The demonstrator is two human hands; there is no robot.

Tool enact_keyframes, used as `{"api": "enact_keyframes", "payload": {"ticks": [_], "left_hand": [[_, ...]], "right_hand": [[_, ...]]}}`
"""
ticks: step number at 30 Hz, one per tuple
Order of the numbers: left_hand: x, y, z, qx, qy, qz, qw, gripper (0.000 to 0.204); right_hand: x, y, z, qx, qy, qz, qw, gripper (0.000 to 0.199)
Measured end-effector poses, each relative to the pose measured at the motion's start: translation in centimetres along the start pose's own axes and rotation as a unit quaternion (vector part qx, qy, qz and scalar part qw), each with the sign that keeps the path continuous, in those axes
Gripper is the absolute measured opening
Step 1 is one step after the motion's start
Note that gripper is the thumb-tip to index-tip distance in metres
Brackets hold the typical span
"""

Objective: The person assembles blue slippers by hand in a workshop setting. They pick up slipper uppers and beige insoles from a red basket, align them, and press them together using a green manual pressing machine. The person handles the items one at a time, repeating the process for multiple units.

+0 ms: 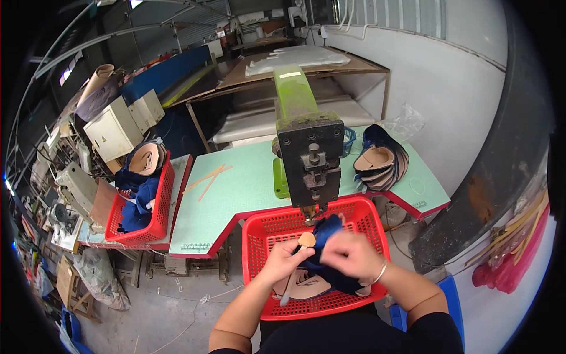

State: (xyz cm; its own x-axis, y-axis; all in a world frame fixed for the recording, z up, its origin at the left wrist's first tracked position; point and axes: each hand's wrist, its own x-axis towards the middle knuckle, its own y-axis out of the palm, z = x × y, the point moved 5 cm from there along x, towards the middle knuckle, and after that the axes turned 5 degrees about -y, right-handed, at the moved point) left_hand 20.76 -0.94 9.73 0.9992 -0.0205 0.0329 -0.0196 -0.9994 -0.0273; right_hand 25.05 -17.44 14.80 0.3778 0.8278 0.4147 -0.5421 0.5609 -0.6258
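Both grips closed on navy shoe upper (326, 233): left hand (287, 258) pinching tan end, right hand (349, 253) bunching fabric. Long axis rising toward green press (306, 147), just under its head, above red basket (259, 236). Behind press, green counter (247, 183) with stacked uppers (380, 162).

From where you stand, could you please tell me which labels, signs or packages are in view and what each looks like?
Label: pale rectangle on top of the green machine arm.
Warning sticker: small yellow triangle on the front of the cream cabinet, left.
Ruler strip: printed scale at the front edge of the green table.
Clear plastic bag: crumpled at the table's far right corner.
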Motion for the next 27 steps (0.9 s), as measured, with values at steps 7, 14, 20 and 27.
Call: {"api": "enact_keyframes", "payload": {"ticks": [7, 14, 20, 27], "left_hand": [[-0.6, 0.5, 0.6, 0.040, -0.043, 0.039, 0.997, 0.021], [-0.3, 0.7, 4.7, -0.248, -0.072, -0.106, 0.960, 0.021], [-0.7, 0.7, 3.0, -0.165, -0.039, -0.054, 0.984, 0.023], [0.0, 1.1, 1.6, -0.059, -0.020, 0.018, 0.998, 0.023]], "right_hand": [[0.7, -0.3, -4.7, 0.079, 0.141, 0.152, 0.975, 0.028], [-1.5, 2.6, -0.2, -0.460, -0.137, -0.142, 0.866, 0.026], [-3.8, 3.2, -4.2, 0.298, 0.176, -0.108, 0.932, 0.030], [-4.0, 3.6, -7.3, 0.481, 0.211, -0.096, 0.845, 0.021]]}}
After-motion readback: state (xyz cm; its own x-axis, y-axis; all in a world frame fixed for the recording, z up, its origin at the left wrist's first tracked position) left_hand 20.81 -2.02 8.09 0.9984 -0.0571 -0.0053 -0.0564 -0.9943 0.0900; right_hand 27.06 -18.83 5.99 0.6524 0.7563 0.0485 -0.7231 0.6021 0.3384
